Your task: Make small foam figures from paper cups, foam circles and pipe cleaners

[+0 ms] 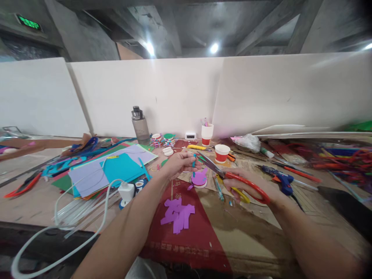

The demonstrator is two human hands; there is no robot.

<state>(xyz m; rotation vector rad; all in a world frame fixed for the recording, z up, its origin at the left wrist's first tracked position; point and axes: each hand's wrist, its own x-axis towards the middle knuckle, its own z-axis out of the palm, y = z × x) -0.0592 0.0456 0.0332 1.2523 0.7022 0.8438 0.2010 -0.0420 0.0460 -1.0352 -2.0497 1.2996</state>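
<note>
My left hand [180, 162] pinches a narrow teal foam strip [193, 161] and holds it upright over the table. My right hand [250, 188] grips red and yellow scissors [232, 179]; their open blades point left and reach the strip. Just below the strip sits a purple foam shape on a white round piece [200, 179]. A pile of purple foam strips [177, 215] lies on the red mat [188, 236] in front of me.
Coloured foam sheets [116, 168] lie at the left with a white charger and cable [126, 192]. A grey bottle [140, 124], two red and white paper cups [222, 153], and a blue glue gun [280, 180] stand behind. White panels wall the table's far edge.
</note>
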